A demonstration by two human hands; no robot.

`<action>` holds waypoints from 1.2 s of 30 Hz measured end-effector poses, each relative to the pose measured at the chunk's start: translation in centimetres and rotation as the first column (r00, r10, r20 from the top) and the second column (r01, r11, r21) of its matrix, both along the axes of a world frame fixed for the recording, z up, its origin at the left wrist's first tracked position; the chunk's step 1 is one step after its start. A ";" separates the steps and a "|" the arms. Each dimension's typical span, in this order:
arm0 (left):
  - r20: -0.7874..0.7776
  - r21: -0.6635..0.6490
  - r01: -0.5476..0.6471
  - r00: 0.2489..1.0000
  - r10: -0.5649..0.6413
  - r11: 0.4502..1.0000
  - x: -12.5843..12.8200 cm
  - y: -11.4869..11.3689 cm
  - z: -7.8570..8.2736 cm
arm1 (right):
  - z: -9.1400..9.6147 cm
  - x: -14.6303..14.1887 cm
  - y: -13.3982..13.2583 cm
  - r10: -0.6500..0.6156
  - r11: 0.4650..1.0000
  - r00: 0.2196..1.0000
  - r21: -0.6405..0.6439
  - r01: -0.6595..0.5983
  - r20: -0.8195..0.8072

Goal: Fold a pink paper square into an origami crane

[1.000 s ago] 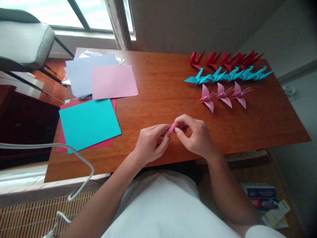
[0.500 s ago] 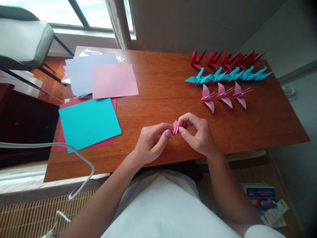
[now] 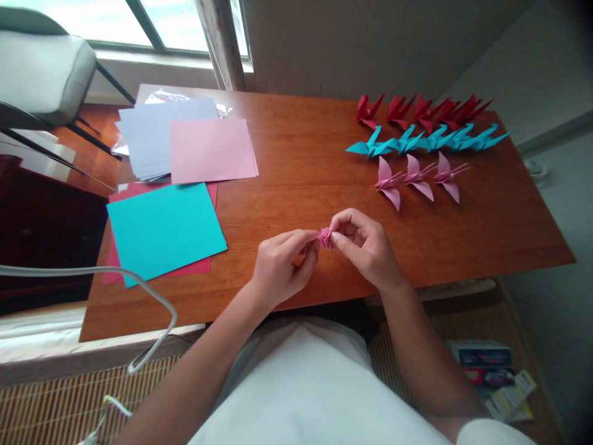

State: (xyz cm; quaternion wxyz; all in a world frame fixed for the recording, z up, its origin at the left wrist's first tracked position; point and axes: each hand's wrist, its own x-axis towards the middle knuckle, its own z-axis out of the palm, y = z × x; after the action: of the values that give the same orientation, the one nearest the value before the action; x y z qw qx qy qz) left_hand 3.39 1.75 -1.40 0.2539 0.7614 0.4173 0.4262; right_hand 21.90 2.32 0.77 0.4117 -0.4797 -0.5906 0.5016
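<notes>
A small folded piece of pink paper (image 3: 325,237) is held between my fingertips above the near side of the table. My left hand (image 3: 286,262) pinches its left side with thumb and index finger. On the opposite side, my right hand (image 3: 364,245) grips it the same way, the other fingers curled in. The fingers cover part of the folds. Beyond my right hand stand three pink paper cranes (image 3: 419,178) in a row, with a row of blue paper cranes (image 3: 428,141) behind them and red paper cranes (image 3: 424,111) farthest back.
Pink sheets (image 3: 215,150) overlap pale grey-blue sheets (image 3: 160,133) at the table's (image 3: 296,154) back left. A turquoise sheet (image 3: 169,232) lies on red paper (image 3: 111,269) nearer me. A white cable-like arm (image 3: 157,300) crosses the left front corner. A chair (image 3: 50,74) stands beyond.
Between my fingertips the pink paper has turned and looks more spread. My left thumb and index finger have closed onto its left side. The cranes and sheets stay where they were.
</notes>
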 end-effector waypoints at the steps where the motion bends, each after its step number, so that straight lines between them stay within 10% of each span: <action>1: 0.005 -0.013 -0.011 1.000 0.011 1.000 0.0 0.0 0.1 | 0.0 0.0 0.0 0.002 1.000 1.000 -0.002 -0.002 -0.004; 18: 0.287 -0.345 0.067 0.957 0.038 0.936 -0.1 0.4 1.0 | 0.2 0.0 -0.1 -0.015 0.999 0.995 -0.041 0.011 -0.097; 36: 0.134 -0.102 -0.021 0.990 0.034 0.995 0.0 0.4 0.4 | 0.3 0.1 -0.4 0.036 0.990 0.994 0.135 -0.050 0.108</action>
State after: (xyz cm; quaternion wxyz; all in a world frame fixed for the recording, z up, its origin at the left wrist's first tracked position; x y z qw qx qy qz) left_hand 3.43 2.16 -1.01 0.3136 0.7112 0.4303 0.4590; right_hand 21.98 1.93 1.09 0.4012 -0.4631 -0.6547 0.4426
